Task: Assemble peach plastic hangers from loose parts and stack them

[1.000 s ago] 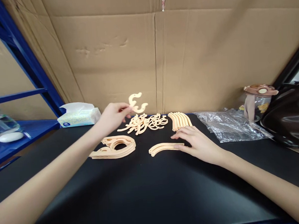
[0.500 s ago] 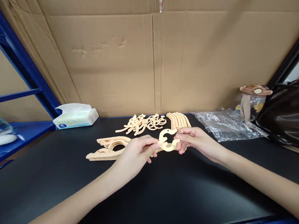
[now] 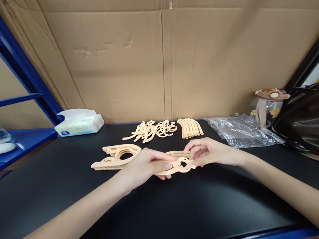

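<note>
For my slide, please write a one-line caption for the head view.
Both hands, left hand and right hand, hold a peach hook piece over a black table.

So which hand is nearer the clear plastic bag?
Right. The right hand sits just left of the clear plastic bag; the left hand is farther left, beyond it.

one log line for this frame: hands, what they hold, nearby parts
left hand: grips hook piece | right hand: grips same piece, curved arm beneath | nearby: hook pile, arm stack

A tissue pack (image 3: 80, 123), plastic bag (image 3: 241, 130) and lidded jar (image 3: 269, 103) stand behind.
</note>
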The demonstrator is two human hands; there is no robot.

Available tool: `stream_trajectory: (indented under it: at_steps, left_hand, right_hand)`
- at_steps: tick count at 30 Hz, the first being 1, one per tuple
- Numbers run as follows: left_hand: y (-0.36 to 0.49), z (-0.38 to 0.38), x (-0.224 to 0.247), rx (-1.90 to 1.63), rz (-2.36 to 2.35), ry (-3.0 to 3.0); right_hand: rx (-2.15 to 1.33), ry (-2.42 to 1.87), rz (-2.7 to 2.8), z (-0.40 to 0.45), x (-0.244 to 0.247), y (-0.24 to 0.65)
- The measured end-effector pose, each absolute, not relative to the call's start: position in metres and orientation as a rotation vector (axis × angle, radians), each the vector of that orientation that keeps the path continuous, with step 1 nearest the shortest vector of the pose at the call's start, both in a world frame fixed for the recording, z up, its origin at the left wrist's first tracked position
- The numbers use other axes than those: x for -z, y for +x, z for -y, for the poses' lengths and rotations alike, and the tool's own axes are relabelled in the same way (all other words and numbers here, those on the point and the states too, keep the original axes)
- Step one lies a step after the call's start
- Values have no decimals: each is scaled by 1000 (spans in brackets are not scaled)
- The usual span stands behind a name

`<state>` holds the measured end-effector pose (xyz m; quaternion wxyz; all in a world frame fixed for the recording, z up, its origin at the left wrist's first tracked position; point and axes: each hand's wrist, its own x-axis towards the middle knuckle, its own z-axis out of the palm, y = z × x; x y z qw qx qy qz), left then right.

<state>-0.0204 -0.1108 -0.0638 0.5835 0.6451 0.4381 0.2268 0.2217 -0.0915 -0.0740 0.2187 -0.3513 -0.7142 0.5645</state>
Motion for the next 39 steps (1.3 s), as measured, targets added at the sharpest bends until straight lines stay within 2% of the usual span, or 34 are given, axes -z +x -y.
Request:
stream_trajectory:
  at_steps: [8, 21, 26, 32, 39]
  left_hand:
    - [-18, 113, 72, -631, -1066, 1767]
    - [-19, 124, 60, -468, -1291, 2145]
    - [-17, 125, 65, -342, -1308, 2199]
    - [-17, 125, 64, -288, -1266, 2423]
    - [-16, 129, 59, -138, -1159, 2866]
  right_hand:
    - [-1312, -985, 2298, 100, 73, 218]
    - [-686, -1095, 2503, 98, 75, 216]
    - [-633, -1061, 2456, 103, 72, 215]
    - [-415, -1047, 2576, 108, 73, 211]
    - [-522, -1033, 2566, 107, 77, 209]
